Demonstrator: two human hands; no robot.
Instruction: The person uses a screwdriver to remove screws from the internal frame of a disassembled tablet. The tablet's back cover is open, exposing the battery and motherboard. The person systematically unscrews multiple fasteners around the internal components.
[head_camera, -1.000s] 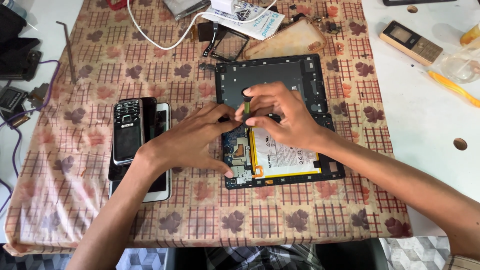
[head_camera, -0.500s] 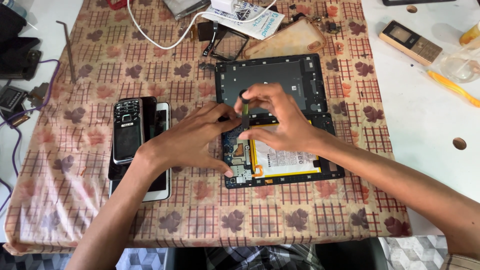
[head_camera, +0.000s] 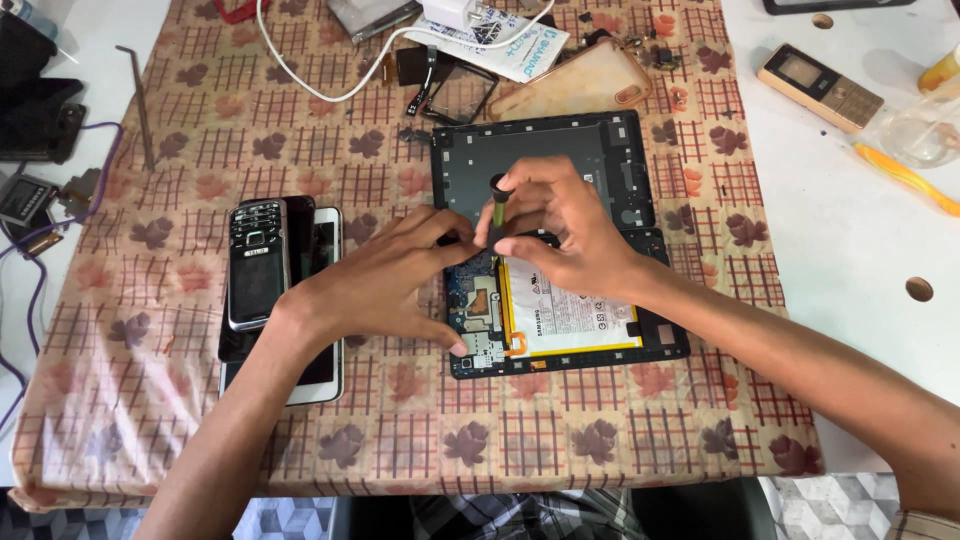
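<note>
An opened tablet (head_camera: 560, 150) lies back-up on the patterned cloth, its white battery (head_camera: 570, 310) and blue circuit board (head_camera: 472, 305) exposed. My right hand (head_camera: 565, 230) holds a small screwdriver (head_camera: 497, 205) upright over the board near the tablet's middle. Resting on the tablet's left edge, my left hand (head_camera: 385, 285) has its fingertips beside the screwdriver tip and its thumb on the lower left corner.
Left of the tablet lie a black keypad phone (head_camera: 257, 262) and a white phone (head_camera: 322, 300). A white cable (head_camera: 330, 90), a phone case (head_camera: 580, 85) and small parts lie behind. On the white table at right sits a gold keypad phone (head_camera: 820, 88).
My right hand has tilted the screwdriver more upright and shifted slightly; my left hand stays on the tablet's left side.
</note>
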